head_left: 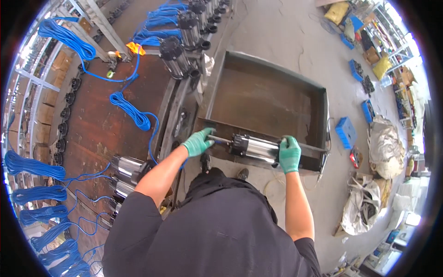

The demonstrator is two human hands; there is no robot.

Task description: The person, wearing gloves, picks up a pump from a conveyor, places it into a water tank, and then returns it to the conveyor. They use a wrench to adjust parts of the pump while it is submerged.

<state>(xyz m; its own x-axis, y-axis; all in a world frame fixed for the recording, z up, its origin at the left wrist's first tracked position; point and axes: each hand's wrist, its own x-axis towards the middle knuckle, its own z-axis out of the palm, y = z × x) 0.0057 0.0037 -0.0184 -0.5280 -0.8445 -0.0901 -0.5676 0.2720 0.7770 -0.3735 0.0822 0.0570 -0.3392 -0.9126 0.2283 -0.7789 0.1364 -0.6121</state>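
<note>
A submersible pump with a shiny steel cylindrical body (262,148) and a black end lies sideways over the near edge of a large metal tank (275,67). From its black end a thin metal rod (220,139) sticks out to the left. My left hand (197,143), in a green glove, is closed at the rod's outer end. Around the pump's right end my gloved right hand (290,155) is wrapped, with the fingertips partly hidden. Inside, the tank shows a brown, stained bottom.
Left of me stands a rust-brown workbench (138,90) with coiled blue cables (129,108) and several steel pumps (124,168). More upright pumps (174,57) line its far edge. On the floor at right are a blue crate (346,132) and white sacks (385,143).
</note>
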